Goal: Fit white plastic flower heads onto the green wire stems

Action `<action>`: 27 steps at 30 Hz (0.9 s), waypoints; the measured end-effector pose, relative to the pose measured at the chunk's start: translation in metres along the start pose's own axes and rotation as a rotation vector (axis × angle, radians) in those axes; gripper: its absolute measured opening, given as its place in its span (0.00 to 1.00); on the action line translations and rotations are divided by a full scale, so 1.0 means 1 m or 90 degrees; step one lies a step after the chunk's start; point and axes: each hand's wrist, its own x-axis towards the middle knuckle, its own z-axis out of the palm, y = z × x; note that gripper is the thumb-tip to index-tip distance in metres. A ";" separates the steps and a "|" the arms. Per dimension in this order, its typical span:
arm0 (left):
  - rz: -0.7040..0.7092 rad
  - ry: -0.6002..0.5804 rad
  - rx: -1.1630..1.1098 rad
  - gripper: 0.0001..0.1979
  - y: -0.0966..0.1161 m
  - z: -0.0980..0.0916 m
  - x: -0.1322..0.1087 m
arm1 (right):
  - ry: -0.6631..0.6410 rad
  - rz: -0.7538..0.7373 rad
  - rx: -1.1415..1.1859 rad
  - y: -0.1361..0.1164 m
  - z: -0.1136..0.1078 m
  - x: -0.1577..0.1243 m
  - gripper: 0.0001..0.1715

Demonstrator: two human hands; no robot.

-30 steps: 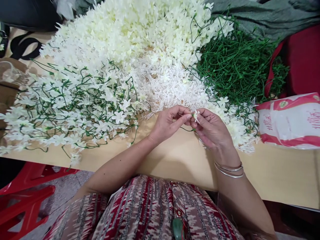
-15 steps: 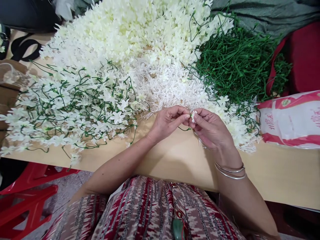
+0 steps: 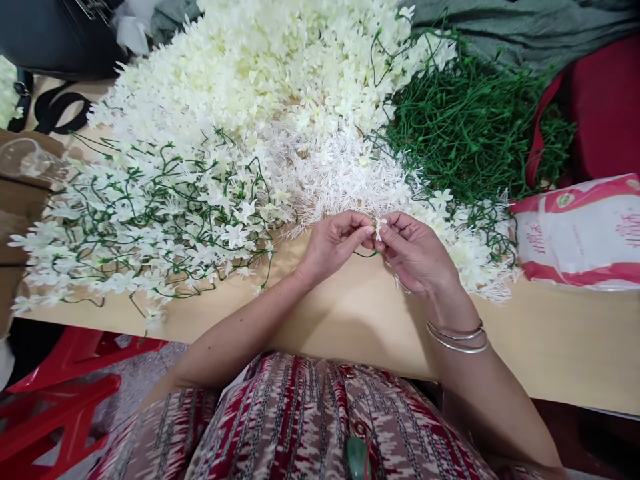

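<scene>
My left hand [image 3: 336, 241] and my right hand [image 3: 419, 252] meet over the front of the table, fingertips nearly touching. A small white artificial flower [image 3: 379, 230] is pinched in my right fingers. My left thumb and forefinger are closed on a green plastic stem [image 3: 367, 254], whose lower end curves out beneath them; how far stem and flower are joined is hidden by the fingers. Just beyond my hands lies a heap of thin white stamen pieces [image 3: 333, 177]. Loose white petals [image 3: 270, 60] are piled farther back.
Flowers on green stems [image 3: 165, 213] spread over the left side. A tangle of bare green stems [image 3: 475, 127] lies right, near a red bag [image 3: 607, 113] and a pink-and-white packet [image 3: 580, 233]. A black bag [image 3: 55, 40] stands back left; red stools [image 3: 65, 413] are below.
The view has shifted slightly. My hands stay together with the stem and flower, and the flower has turned a little between my fingertips.
</scene>
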 end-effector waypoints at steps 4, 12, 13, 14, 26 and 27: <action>0.016 0.012 -0.016 0.24 0.003 0.000 0.002 | -0.013 -0.025 0.009 -0.001 0.000 -0.002 0.24; 0.103 -0.010 0.183 0.10 0.018 -0.009 -0.003 | 0.188 -0.310 -0.165 -0.012 -0.018 -0.007 0.11; 0.128 -0.050 0.239 0.07 0.019 -0.011 -0.004 | 0.220 -0.341 -0.211 -0.011 -0.019 -0.006 0.09; 0.155 -0.093 0.304 0.04 0.021 -0.013 -0.004 | 0.235 -0.355 -0.249 -0.010 -0.021 -0.005 0.08; 0.290 -0.037 0.580 0.09 0.018 -0.027 0.003 | 0.246 -0.405 -0.620 0.008 -0.017 0.005 0.05; 0.288 -0.007 0.571 0.08 0.015 -0.027 0.004 | 0.264 -0.423 -0.600 0.008 -0.017 0.004 0.04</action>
